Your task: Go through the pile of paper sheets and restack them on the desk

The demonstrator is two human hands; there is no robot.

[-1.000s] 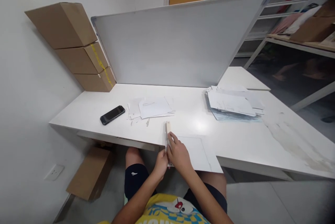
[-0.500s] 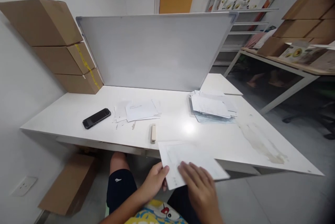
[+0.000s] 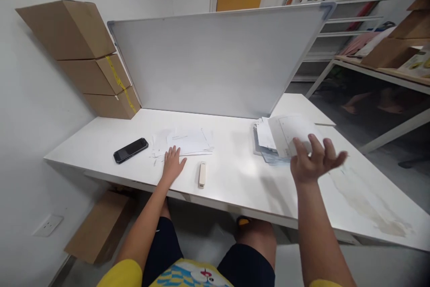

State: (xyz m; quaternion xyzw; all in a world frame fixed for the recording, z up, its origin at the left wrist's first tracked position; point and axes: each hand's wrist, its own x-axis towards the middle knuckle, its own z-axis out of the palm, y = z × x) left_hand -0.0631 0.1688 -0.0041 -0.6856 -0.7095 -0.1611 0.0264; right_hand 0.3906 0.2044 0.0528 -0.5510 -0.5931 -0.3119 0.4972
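My left hand [image 3: 172,164] rests with spread fingers on the near edge of the smaller pile of white papers [image 3: 190,140]. To the right, my right hand [image 3: 311,161] is raised above the desk, fingers apart and palm turned up. Just beyond its fingertips a white sheet of paper [image 3: 291,126] tilts over the larger paper stack [image 3: 266,134]; whether the fingers still touch it is hard to see. Between my hands a cream stapler [image 3: 202,175] lies near the desk's front edge.
A black phone [image 3: 131,150] lies left of the smaller pile. Across the back of the white desk [image 3: 231,179] stands a whiteboard [image 3: 215,63]. Stacked cardboard boxes [image 3: 101,74] are at the back left, and another box [image 3: 97,229] is on the floor.
My right hand has carried the white sheet from the front edge to the right stack and opened. My left hand has let go of the sheet and moved onto the left pile.
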